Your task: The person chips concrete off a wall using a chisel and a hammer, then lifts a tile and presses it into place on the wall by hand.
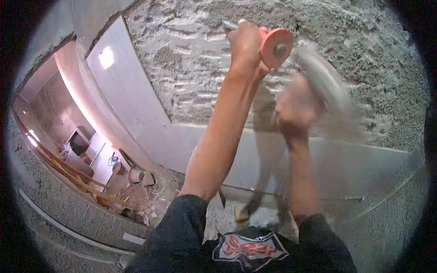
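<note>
My left hand (246, 45) is wrapped around a chisel (229, 25) with a round red hand guard (277, 48). The chisel's metal tip points left against the rough wall (182, 59). To the right and a little lower, my right hand (298, 107) is closed and smeared by motion. It grips a grey hammer (325, 75), whose shape is blurred into an arc near the guard. The hammer's handle is mostly hidden by the fingers and the blur.
Smooth pale tiles (200, 141) border the roughened wall patch below and at left. Through an opening on the left, buckets (135, 175), a wooden plank (68, 170) and rubble lie on the floor. A sponge-like yellowish block (241, 213) sits low before me.
</note>
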A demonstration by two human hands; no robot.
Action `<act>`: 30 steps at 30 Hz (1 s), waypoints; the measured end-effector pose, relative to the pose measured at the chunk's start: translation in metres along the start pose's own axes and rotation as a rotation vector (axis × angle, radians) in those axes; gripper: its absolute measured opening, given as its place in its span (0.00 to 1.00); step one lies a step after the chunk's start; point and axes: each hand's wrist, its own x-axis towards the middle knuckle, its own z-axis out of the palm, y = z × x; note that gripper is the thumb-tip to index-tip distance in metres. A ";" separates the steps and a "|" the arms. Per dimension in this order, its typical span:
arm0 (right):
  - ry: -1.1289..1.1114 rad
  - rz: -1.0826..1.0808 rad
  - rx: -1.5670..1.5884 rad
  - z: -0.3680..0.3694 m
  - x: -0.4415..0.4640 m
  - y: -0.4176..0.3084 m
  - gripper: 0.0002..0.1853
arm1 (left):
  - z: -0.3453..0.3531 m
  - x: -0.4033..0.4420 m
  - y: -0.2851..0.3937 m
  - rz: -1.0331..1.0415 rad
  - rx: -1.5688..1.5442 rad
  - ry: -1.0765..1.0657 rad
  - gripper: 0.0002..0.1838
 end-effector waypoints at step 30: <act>-0.176 0.812 0.357 -0.011 0.023 0.000 0.26 | 0.009 0.046 -0.039 0.164 -0.128 0.159 0.09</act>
